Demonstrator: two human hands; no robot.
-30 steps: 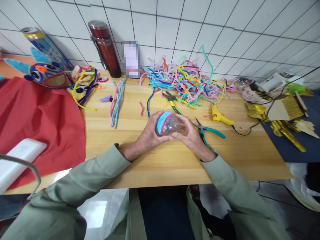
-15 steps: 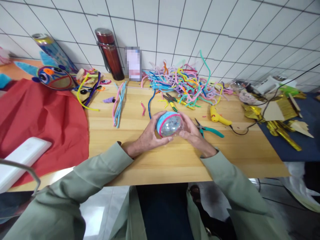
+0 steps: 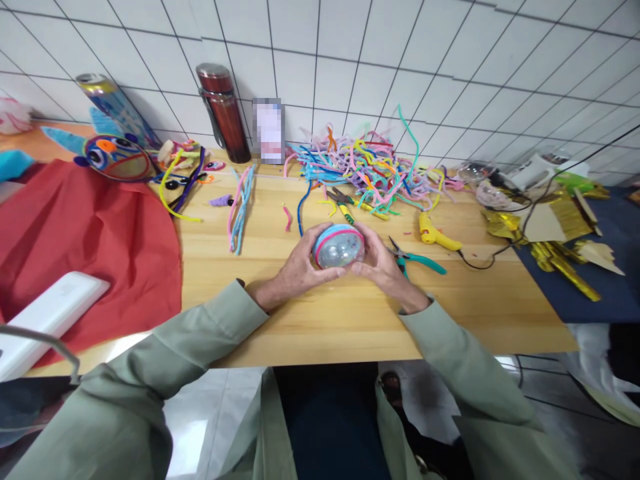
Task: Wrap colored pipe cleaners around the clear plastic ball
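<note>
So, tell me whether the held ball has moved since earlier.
Yes: against the table, the ball has turned, its clear end swinging from right toward the camera.

Left hand (image 3: 299, 267), right hand (image 3: 384, 268): far fingertips hidden behind ball (image 3: 341, 251). From ball, 11 o'clock: upright panel (image 3: 269, 131) pixelated, probably a phone. 10 o'clock: pink item (image 3: 12, 117) cut by left edge.

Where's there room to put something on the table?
Bare wood shows on the table between the green sleeves, from the hands holding the clear dome to the near edge. Another patch lies between the teal pliers and blue surface, in front of the glue gun. It's crowded by the wall, around the fuzzy pile.
</note>
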